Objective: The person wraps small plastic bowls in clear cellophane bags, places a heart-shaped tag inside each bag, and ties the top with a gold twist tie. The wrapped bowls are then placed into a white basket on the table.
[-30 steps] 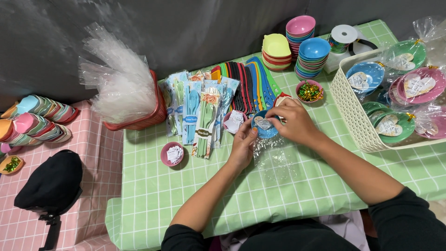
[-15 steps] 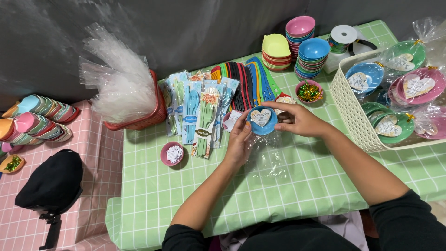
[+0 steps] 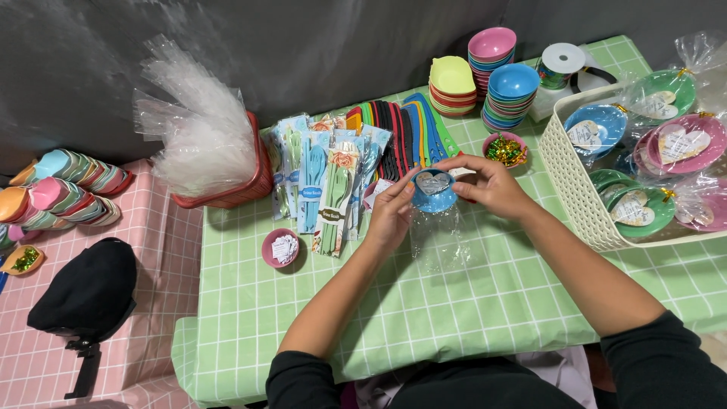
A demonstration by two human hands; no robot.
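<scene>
Holding a small blue bowl (image 3: 434, 191) between both hands above the green checked surface (image 3: 424, 303), we are partway through wrapping one piece. Our left hand (image 3: 390, 214) pinches the bowl's near-left rim with thumb and fingertips, and our right hand (image 3: 488, 185) closes on its far-right rim, so each grip is narrow and shut on the bowl. A heart-shaped white tag (image 3: 433, 182) already lies inside it. A clear plastic bag (image 3: 439, 238) hangs just below the bowl; it seems the bowl sits at the bag's mouth, though the film is too transparent for us to tell whether it is partly inside.

Judging from how things lie, much is finished: the white basket (image 3: 564, 178) on our right holds several bowls already bagged, tagged and tied. What is left for this piece looks like seating it in the bag and closing the top. Plenty of stock is unwrapped: stacks of coloured bowls (image 3: 509, 95) stand at the far edge, more bowls (image 3: 64, 189) lie in rows on the pink surface to our left, and a red bin of clear bags (image 3: 201, 140) stands near. A small pink bowl of tags (image 3: 282, 248) rests beside our left forearm, and a pink bowl of shiny ties (image 3: 505, 148) sits just beyond our right hand.
</scene>
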